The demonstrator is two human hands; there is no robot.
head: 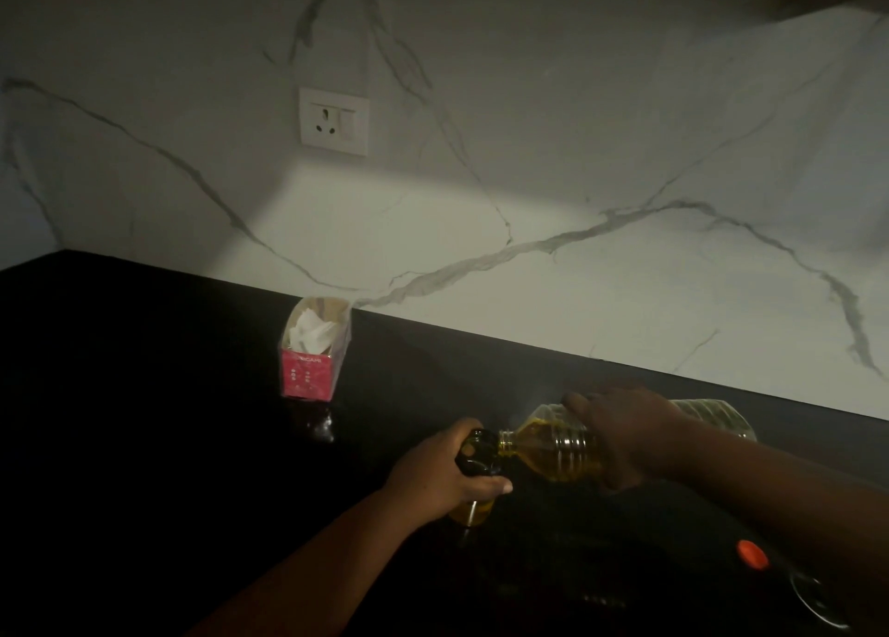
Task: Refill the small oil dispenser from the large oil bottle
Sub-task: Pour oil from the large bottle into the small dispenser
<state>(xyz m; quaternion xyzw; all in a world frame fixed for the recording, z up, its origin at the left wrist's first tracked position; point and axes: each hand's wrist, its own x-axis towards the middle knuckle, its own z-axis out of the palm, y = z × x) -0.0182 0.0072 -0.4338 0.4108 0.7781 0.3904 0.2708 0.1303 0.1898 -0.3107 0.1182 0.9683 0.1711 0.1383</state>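
The large clear oil bottle (558,446), part full of yellow oil, lies nearly horizontal above the black counter. My right hand (620,437) grips it around the middle. Its open mouth touches the top of the small oil dispenser (476,451), a dark glass bottle standing on the counter. My left hand (445,473) is wrapped around the dispenser's body, so most of it is hidden. A bit of oil shows at the dispenser's base below my fingers.
An orange-red cap (752,554) lies on the counter (168,444) at the lower right, beside a dim glass rim (818,598). A pink tissue box (315,350) stands at the back near the marble wall. A wall socket (334,121) is above it.
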